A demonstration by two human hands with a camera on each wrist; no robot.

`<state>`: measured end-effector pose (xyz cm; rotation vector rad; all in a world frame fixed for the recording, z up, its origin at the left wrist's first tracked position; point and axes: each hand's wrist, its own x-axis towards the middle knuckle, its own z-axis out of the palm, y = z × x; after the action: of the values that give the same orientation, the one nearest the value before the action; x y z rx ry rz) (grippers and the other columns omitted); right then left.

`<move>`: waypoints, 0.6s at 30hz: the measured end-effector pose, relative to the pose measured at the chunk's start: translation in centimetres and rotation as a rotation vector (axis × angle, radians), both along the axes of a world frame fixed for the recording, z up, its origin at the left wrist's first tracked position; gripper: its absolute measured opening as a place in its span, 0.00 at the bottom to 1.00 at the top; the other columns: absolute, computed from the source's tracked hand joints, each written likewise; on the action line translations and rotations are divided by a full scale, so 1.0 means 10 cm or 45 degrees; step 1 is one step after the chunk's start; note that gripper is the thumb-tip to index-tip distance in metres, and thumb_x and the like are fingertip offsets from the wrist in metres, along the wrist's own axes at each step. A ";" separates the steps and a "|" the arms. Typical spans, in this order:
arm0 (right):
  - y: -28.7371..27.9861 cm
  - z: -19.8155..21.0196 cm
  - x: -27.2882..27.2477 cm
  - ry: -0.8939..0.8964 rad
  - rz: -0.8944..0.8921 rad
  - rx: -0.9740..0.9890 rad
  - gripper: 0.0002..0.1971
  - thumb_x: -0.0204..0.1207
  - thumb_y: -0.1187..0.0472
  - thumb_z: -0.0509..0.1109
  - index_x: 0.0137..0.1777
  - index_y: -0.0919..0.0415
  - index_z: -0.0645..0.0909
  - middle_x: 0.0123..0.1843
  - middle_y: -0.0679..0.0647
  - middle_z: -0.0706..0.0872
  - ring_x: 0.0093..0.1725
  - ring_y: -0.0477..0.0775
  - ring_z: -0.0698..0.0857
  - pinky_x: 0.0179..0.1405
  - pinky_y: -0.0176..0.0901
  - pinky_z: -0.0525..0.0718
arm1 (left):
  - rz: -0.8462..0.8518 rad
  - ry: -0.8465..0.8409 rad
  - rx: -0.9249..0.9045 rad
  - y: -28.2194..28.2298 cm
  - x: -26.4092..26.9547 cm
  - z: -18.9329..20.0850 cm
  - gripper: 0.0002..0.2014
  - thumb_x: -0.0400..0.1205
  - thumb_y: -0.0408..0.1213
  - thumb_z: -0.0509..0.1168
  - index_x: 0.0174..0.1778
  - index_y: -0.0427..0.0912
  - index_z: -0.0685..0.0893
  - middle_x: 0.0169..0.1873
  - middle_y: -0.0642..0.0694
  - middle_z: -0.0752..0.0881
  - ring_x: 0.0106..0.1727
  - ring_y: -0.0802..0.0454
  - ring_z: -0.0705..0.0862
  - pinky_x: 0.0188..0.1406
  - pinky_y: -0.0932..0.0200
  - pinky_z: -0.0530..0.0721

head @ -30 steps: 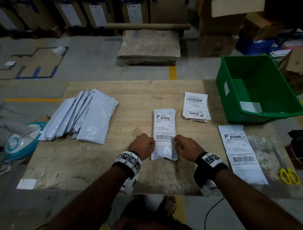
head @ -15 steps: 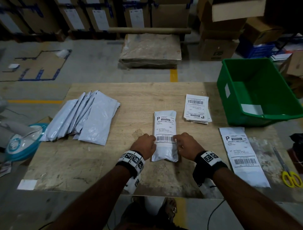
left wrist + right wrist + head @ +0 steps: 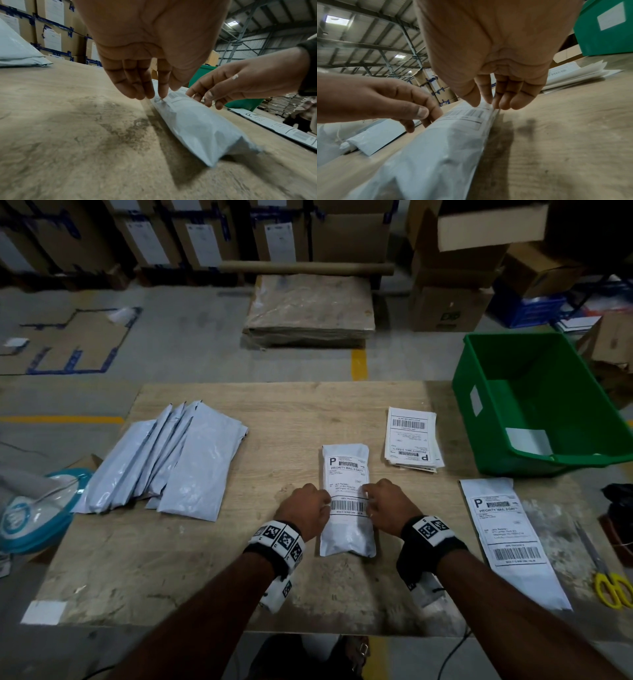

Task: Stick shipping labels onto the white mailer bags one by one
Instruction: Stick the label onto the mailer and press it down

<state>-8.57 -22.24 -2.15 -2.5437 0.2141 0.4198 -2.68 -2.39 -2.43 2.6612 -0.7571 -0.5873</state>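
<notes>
A white mailer bag (image 3: pixel 347 539) lies lengthwise at the middle of the wooden table (image 3: pixel 171 570), with a shipping label (image 3: pixel 346 477) on its top. My left hand (image 3: pixel 323 501) has its fingertips down on the bag's left edge beside the barcode, fingers fairly straight in the left wrist view (image 3: pixel 154 94). My right hand (image 3: pixel 368 501) does the same on the right edge, fingertips pressing the label's side (image 3: pixel 488 105). A fanned pile of unlabelled mailers (image 3: pixel 171 463) lies at the left. A stack of loose labels (image 3: pixel 412 443) sits right of the bag.
A green crate (image 3: pixel 582 462) stands at the back right corner. One labelled mailer (image 3: pixel 507 539) lies flat at the right, with yellow-handled scissors (image 3: pixel 613 594) beside it. A teal and white object (image 3: pixel 30 515) sits off the table's left edge. Boxes line the far floor.
Both hands have closed in against the bag's sides and slid a little forward along the label's barcode end. The bag has stayed in place.
</notes>
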 end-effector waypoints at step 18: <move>-0.05 0.03 0.39 0.037 -0.042 0.061 0.23 0.77 0.61 0.63 0.72 0.55 0.71 0.59 0.60 0.79 0.59 0.61 0.80 0.59 0.51 0.80 | -0.075 0.021 0.052 -0.18 0.46 0.02 0.19 0.81 0.51 0.62 0.65 0.47 0.78 0.61 0.44 0.75 0.62 0.45 0.76 0.60 0.47 0.81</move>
<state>-4.67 -22.77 -1.81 -2.4845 0.2539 0.4445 1.96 -4.19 -2.23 2.6758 -0.8296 -0.6462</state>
